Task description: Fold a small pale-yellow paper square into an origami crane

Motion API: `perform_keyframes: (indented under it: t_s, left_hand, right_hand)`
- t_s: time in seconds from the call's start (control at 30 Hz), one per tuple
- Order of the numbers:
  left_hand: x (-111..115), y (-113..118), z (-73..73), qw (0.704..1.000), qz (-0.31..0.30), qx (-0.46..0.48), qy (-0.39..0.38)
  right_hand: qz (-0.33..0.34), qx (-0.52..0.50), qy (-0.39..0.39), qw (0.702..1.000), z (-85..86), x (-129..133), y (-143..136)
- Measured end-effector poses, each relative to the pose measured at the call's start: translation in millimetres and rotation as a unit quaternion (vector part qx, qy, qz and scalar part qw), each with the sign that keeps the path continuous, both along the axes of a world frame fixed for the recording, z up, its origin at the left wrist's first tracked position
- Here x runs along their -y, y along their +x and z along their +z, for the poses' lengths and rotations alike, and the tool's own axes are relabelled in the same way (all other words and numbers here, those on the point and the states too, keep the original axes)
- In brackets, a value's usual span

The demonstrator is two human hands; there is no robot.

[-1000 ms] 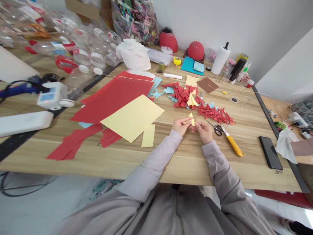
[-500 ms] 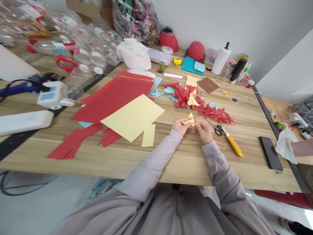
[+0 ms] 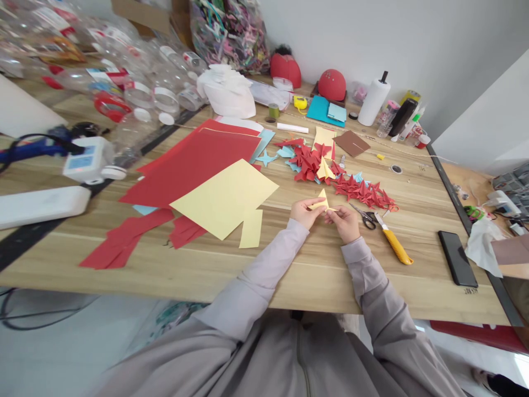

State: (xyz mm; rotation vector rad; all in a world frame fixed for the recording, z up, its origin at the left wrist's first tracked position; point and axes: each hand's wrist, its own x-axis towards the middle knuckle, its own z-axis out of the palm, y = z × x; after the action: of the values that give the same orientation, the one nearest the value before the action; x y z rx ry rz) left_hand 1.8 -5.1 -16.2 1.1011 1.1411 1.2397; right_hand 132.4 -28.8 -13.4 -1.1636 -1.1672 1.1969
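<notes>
Between my hands is a small piece of folded yellow paper, its pointed tip facing away from me. My left hand pinches its left side, thumb on top. At the lower right corner, my right hand grips a narrow flap with thumb and fingertips; the fingers partly hide the folds. Just beyond lie a folded yellow paper piece and a heap of red folded paper stars. Black-handled scissors and a yellow utility knife rest to the right of my right hand.
Yellow sheet and red sheets spread to the left, with red strips nearer the edge. A black phone lies at right. Plastic bottles crowd the back left. A white bottle stands at the back.
A narrow flap of the yellow paper now sticks out to the right at my right fingertips. Both hands stay in nearly the same place.
</notes>
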Motion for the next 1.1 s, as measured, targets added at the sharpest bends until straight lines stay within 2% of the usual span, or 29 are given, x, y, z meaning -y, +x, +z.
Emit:
perform_keyframes:
  t_s: [0.33,0.57,0.8,1.1]
  left_hand:
    - [-1.1,-1.3,-2.1,1.0,-0.008,0.014,-0.004]
    - [-2.6,-1.4,-4.8,1.0,-0.012,0.001,0.013]
    - [-2.4,-3.5,1.2,1.0,0.003,0.002,-0.005]
    - [-2.7,-4.9,0.5,1.0,-0.006,-0.003,0.012]
  right_hand:
    - [-0.007,0.005,0.006,1.0,7.4,2.1,-0.4]
    - [0.007,0.011,-0.007,1.0,4.4,1.1,2.2]
    - [-0.038,-0.008,0.002,0.999,4.0,0.2,2.5]
    - [-0.027,-0.022,-0.001,0.999,4.3,-0.4,3.4]
